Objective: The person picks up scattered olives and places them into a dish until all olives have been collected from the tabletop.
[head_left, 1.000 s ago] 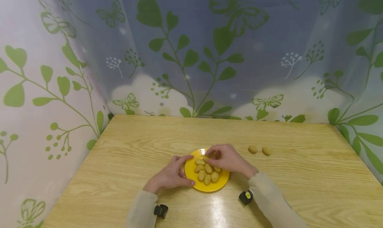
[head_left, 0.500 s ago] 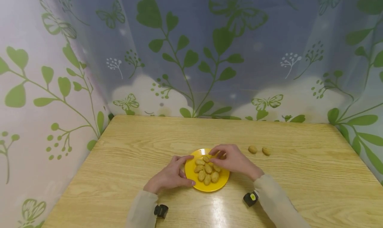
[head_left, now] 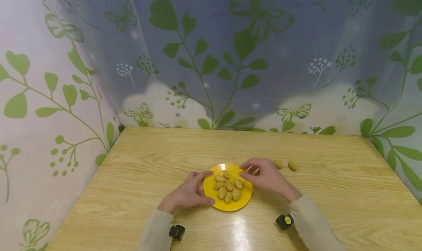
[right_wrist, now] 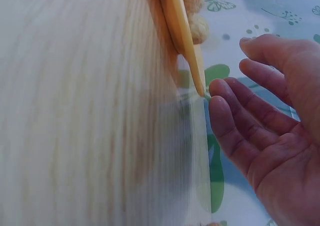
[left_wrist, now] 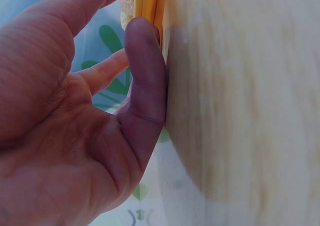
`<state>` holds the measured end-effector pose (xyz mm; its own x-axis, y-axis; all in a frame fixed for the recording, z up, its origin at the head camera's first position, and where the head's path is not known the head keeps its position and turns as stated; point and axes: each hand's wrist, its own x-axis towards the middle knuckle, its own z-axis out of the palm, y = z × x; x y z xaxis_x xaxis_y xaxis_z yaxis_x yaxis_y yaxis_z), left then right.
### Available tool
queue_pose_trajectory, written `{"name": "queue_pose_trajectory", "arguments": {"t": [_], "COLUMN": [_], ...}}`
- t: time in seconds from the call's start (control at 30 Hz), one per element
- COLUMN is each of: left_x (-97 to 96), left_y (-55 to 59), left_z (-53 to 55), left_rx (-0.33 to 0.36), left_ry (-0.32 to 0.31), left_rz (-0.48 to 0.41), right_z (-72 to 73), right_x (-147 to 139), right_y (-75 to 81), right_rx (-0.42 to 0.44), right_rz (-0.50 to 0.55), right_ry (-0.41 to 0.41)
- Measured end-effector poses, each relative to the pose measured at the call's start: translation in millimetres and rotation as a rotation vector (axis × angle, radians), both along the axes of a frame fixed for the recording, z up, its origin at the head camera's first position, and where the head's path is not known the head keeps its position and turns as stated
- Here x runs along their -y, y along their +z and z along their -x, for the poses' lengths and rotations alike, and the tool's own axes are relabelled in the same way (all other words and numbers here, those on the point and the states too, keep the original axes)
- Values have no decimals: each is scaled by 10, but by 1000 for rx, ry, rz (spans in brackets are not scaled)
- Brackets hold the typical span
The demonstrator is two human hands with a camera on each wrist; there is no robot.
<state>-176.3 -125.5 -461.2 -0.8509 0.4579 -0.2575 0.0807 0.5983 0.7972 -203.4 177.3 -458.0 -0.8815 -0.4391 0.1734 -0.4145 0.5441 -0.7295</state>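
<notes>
A round yellow plate [head_left: 244,199] carries several small oval, tan, rough-surfaced pieces [head_left: 229,185] that look like nuts or small potatoes. At its left side my left hand [head_left: 186,194] holds the rim between thumb and fingers. In the left wrist view, a bent finger of the left hand [left_wrist: 90,116] touches the plate's edge [left_wrist: 150,5]. My right hand [head_left: 265,176] is by the plate's right rim, fingers loosely bent, with nothing held. The right wrist view shows the right hand [right_wrist: 270,116] with its fingertips close to the plate edge [right_wrist: 182,28]; I cannot tell whether they touch.
Two more tan pieces lie on the wooden table [head_left: 158,152]: one [head_left: 278,164] just beyond the right hand, the other [head_left: 292,166] farther right. A leaf-and-butterfly patterned curtain [head_left: 211,60] hangs behind the table. Both wrists wear small black cameras.
My right hand has drawn away from the piece at the plate's far side and moved right to the rim, uncovering pieces there. My left hand has stayed put.
</notes>
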Motion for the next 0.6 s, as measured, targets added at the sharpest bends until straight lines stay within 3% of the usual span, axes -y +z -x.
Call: {"name": "queue_pose_trajectory", "arguments": {"t": [0.2, 0.6], "left_x": [-6, -6], "left_y": [24, 20], "left_z": [-7, -3], "left_rx": [6, 9], "left_ry": [-3, -5], "left_rz": [0, -6], "right_z": [-43, -110], "right_x": [-128, -445], "right_y": [12, -9], "right_rx": [16, -33], "right_rz": [9, -7], "right_ry": [-36, -128]}}
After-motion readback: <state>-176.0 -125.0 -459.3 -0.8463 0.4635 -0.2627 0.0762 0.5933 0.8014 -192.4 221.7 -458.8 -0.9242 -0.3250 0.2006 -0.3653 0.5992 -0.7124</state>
